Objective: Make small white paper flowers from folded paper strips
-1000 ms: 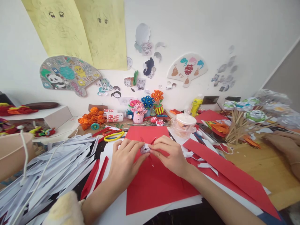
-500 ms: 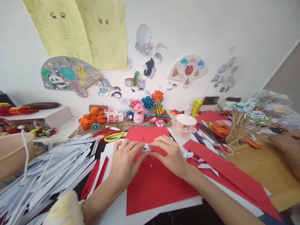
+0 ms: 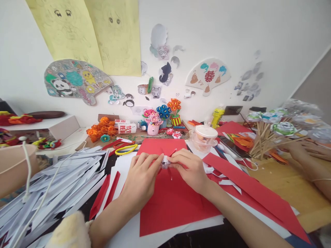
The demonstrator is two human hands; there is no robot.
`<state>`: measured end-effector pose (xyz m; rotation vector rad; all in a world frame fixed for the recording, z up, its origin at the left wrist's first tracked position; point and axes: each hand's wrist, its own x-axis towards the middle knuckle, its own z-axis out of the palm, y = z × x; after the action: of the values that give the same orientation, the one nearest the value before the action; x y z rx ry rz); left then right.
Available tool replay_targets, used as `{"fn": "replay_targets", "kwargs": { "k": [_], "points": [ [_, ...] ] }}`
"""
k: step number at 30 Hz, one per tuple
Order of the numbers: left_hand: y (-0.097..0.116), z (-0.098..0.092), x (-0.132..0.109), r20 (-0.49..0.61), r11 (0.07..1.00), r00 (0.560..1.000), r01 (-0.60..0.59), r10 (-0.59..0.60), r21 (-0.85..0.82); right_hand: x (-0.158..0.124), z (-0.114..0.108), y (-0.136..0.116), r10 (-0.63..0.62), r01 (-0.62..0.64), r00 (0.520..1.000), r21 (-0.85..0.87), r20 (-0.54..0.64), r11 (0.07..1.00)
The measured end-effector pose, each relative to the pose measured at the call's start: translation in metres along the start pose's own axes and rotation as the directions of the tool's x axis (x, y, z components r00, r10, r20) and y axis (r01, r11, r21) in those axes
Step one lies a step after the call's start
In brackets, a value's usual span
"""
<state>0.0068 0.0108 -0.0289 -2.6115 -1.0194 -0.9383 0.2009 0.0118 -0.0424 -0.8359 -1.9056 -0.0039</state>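
Note:
A small folded white paper piece (image 3: 164, 162) is pinched between both hands above a red paper sheet (image 3: 178, 206). Narrow red tips stick out around it; whether they belong to the piece I cannot tell. My left hand (image 3: 143, 174) grips its left side with the fingers closed. From the other side, the thumb and fingers of my right hand (image 3: 190, 169) press on it. The fingers partly cover the piece. Under the red sheet lies white paper (image 3: 124, 227).
Folded white strips (image 3: 59, 186) pile up on the left. Yellow-handled scissors (image 3: 126, 149) lie behind my left hand. A lidded plastic cup (image 3: 205, 136) stands behind my right hand. Red paper strips (image 3: 248, 186) lie to the right, near paper flowers (image 3: 284, 128) and another person's hand (image 3: 297, 155).
The paper piece has shifted slightly right and turned between my fingers, and the red tips point differently. At the right, more of the other person's hands and forearm has come into view.

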Motion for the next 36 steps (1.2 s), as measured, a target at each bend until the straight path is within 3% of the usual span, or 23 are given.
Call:
{"fn": "replay_targets", "kwargs": {
  "k": [8,17,29,36],
  "points": [
    [-0.006,-0.003,0.003,-0.099,0.994,0.993,0.047,-0.057,-0.094,0.002,-0.002,-0.002,0.059,-0.071,0.996,0.173,0.069,0.982],
    [-0.007,0.000,0.000,-0.098,0.986,0.989,0.100,-0.114,-0.135,0.006,-0.004,-0.004,0.139,-0.182,0.974,0.256,0.179,0.949],
    [-0.005,0.000,0.000,0.033,0.953,0.995,0.101,-0.096,-0.286,0.007,-0.004,-0.003,0.248,-0.278,0.956,0.212,0.159,0.937],
    [-0.010,0.006,-0.002,0.138,0.968,0.978,0.179,-0.157,-0.173,0.004,0.000,0.004,0.275,-0.351,0.899,0.184,0.342,0.918]
  ]
}}
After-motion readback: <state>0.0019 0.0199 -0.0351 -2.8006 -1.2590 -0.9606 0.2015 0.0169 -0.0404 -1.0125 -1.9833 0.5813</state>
